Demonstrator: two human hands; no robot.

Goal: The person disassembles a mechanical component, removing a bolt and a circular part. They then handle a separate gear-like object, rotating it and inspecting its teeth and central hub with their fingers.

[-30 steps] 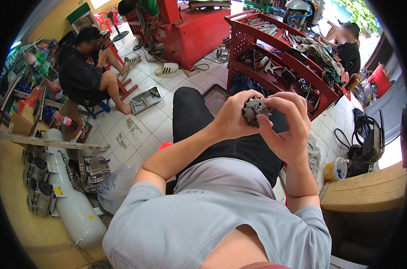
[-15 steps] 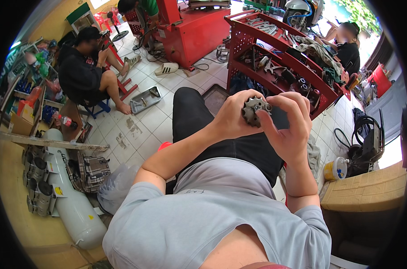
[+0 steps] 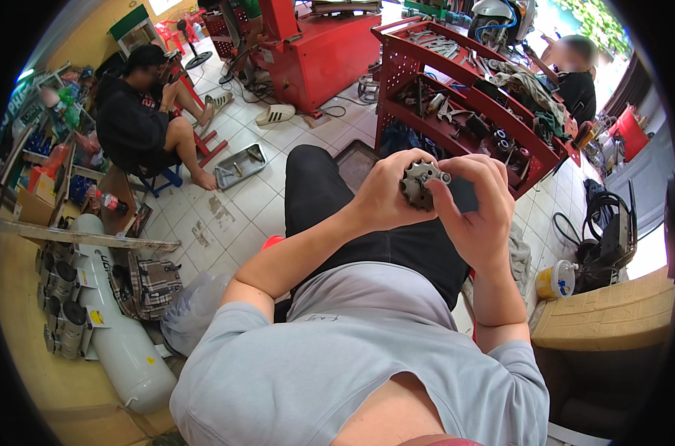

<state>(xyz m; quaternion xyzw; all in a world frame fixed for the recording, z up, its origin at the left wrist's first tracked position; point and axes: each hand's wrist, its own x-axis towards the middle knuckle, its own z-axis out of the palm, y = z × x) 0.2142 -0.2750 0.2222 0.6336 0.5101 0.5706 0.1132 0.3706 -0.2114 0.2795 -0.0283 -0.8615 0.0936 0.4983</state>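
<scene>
Above my lap, my left hand (image 3: pixel 385 184) is wrapped round a dark grey metal gear (image 3: pixel 414 187), its toothed, holed face turned up toward me. The fingers on its far side are partly hidden. My right hand (image 3: pixel 486 204) is at the gear's right side, thumb and index finger pinched on a small metal piece with a round, ring-like end (image 3: pixel 445 178). Whether this piece is attached to the gear, I cannot tell. My black-trousered legs (image 3: pixel 322 201) are spread below both hands.
A red tool cart (image 3: pixel 456 97) with wrenches and loose parts stands ahead. On the tiles are a metal tray (image 3: pixel 241 165) and a dark tray (image 3: pixel 356 160). A co-worker (image 3: pixel 140 111) sits left, another person (image 3: pixel 575 82) far right. A cardboard box (image 3: pixel 605 316) is at my right.
My hands have barely moved, still on the gear and the small piece. At the back, the person in green has shifted partly out of view, and the far-right person's head has moved slightly.
</scene>
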